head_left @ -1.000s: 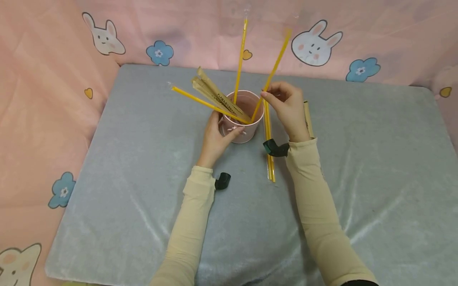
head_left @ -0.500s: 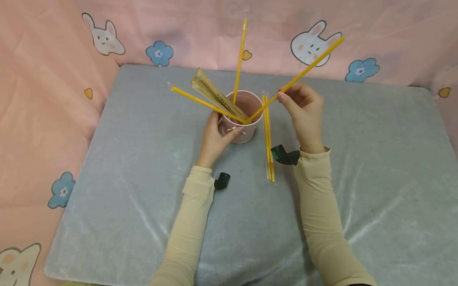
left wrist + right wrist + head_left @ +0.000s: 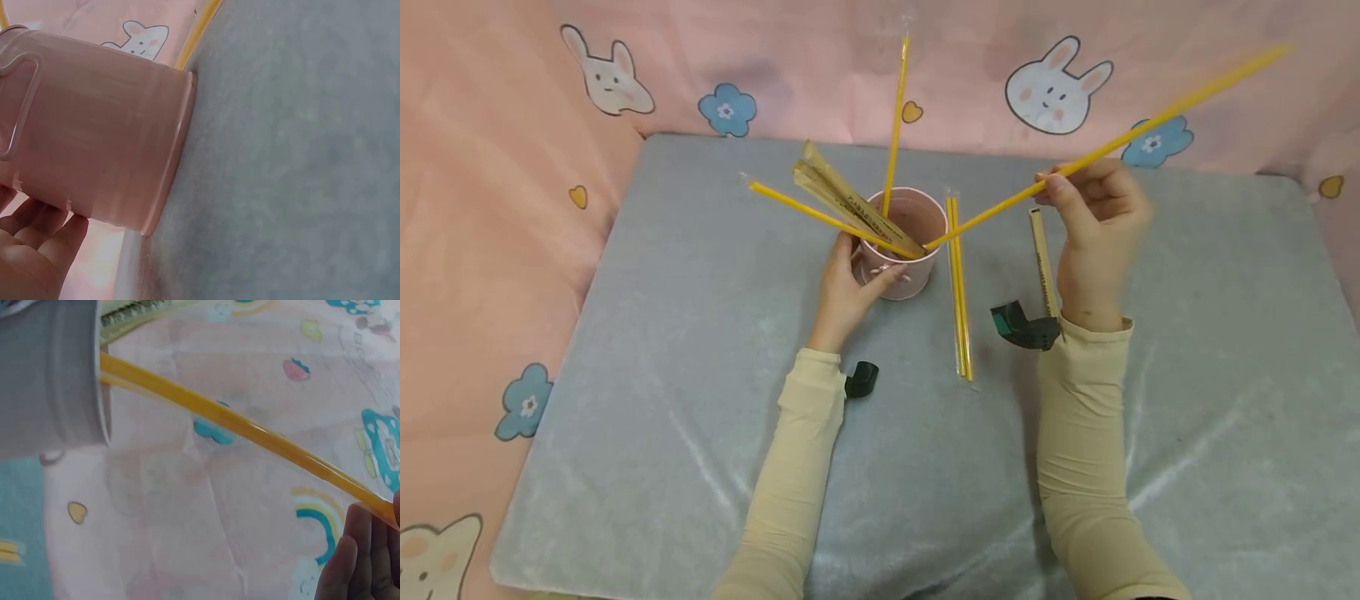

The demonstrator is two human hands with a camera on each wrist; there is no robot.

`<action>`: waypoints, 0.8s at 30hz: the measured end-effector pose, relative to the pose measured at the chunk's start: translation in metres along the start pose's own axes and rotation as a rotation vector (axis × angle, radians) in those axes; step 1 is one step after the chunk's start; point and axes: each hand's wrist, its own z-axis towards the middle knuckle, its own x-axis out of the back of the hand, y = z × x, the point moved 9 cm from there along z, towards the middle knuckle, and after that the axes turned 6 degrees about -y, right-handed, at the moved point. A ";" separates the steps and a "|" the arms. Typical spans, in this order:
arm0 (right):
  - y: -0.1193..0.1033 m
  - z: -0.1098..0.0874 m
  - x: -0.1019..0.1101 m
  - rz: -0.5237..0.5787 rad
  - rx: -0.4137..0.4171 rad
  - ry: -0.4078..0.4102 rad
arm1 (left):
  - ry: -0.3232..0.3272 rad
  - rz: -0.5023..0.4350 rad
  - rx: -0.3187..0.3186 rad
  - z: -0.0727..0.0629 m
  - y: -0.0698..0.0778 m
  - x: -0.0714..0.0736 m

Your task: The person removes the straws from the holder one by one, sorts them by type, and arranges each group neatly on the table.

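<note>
A small pink bucket [image 3: 895, 279] stands on the grey cloth, and my left hand [image 3: 841, 296] grips it with the thumb at its front. My right hand [image 3: 1101, 217] pinches a long yellow drinking straw [image 3: 1007, 204] between thumb and fingers. That straw slants up to the right, its lower end at the bucket's mouth; its far tip is blurred. Inside the bucket lean narrow brown paper packets [image 3: 842, 192] with dark print, a yellow straw [image 3: 808, 207] tilted left and a nearly upright wrapped straw [image 3: 896, 125]. In the left wrist view, fingertips [image 3: 72, 237] touch the bucket's side.
Yellow straws [image 3: 958, 300] in clear wrapping lie on the table right of the bucket. Farther right, a narrow brown packet [image 3: 1042, 258] lies partly behind my right wrist. A pink curtain [image 3: 820, 75] with rabbits and flowers hangs behind the grey table [image 3: 700, 292].
My right hand has moved right and slightly up, swinging the pinched straw from steep to a low slant and drawing it partly out of the bucket. My left hand stays on the bucket.
</note>
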 end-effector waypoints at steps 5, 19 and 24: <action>-0.009 0.003 0.018 0.047 0.009 0.073 | -0.006 -0.021 0.000 0.000 0.000 0.000; 0.014 -0.004 0.008 -0.206 -0.345 -0.263 | 0.014 -0.009 0.003 0.000 -0.001 0.001; 0.024 -0.009 0.005 -0.368 -0.421 -0.371 | 0.014 -0.015 0.023 0.000 -0.003 0.000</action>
